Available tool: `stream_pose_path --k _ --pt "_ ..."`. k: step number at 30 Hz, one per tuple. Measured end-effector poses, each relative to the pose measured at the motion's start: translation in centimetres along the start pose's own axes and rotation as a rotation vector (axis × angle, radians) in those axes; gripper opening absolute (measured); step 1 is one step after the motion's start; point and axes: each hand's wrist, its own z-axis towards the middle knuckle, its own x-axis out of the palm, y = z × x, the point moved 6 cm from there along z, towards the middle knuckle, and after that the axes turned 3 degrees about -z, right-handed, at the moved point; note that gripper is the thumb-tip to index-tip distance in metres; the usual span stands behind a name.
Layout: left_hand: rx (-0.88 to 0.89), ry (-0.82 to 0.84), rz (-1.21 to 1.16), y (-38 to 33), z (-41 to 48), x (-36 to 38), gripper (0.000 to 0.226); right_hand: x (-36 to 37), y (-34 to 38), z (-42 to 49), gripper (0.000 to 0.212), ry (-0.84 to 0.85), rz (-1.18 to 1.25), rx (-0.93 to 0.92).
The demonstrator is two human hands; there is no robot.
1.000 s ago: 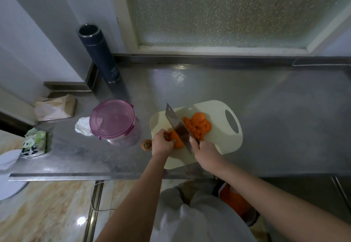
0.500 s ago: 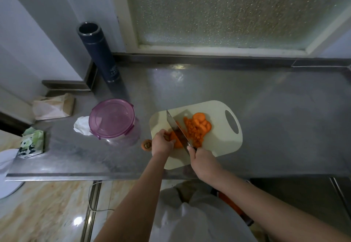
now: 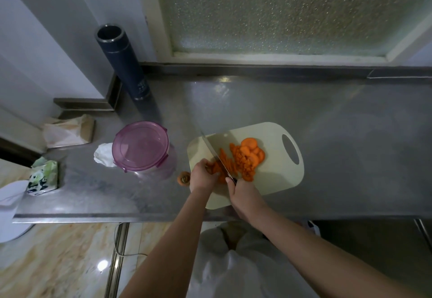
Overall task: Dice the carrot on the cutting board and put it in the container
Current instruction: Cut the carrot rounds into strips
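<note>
**On a steel counter (image 3: pixel 327 122), carrot half diced**

The left hand (image 3: pixel 203 176) pinned the orange carrot (image 3: pixel 249 155) on a pale plastic cutting board (image 3: pixel 280 180) while the right hand (image 3: pixel 243 192) gripped a broad steel cleaver (image 3: pixel 214 151), blade down among the slices. The purple-lidded container (image 3: pixel 142 148) stood closed just beside. The holding hand lay close to the edge; a rolling piece could bring a cut.
</note>
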Motion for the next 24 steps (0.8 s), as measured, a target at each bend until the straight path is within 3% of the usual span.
stream_pose_path --k 24 --pt "0.072 -0.032 0.041 0.1 -0.2 -0.1 0.026 -3.3 -0.4 1.1 0.05 0.021 0.09 0.004"
